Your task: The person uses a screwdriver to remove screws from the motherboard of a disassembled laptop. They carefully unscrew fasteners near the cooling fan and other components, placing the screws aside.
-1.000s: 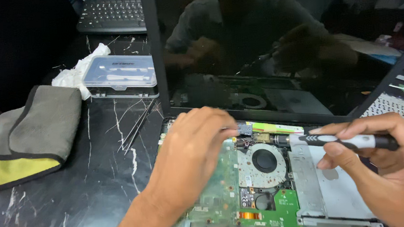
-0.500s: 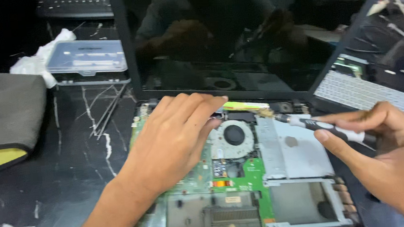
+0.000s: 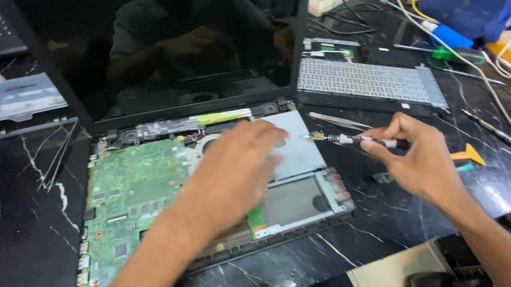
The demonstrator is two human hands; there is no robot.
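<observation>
Screwdriver [image 3: 352, 139] in right hand [image 3: 418, 161] — beside left hand [image 3: 236, 172].

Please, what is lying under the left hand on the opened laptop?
The left hand rests on the opened laptop, over the edge of the green circuit board and a silver metal plate. The parts directly beneath the palm are covered.

Glossy black marble worktop [image 3: 26, 240] gleams, veined white. On it, a matt green circuit board [image 3: 132, 196]; beside that, dull metal plate [image 3: 295, 149].

Black marble-look table [image 3: 23, 198], white-veined; floor perhaps pale below.
</observation>
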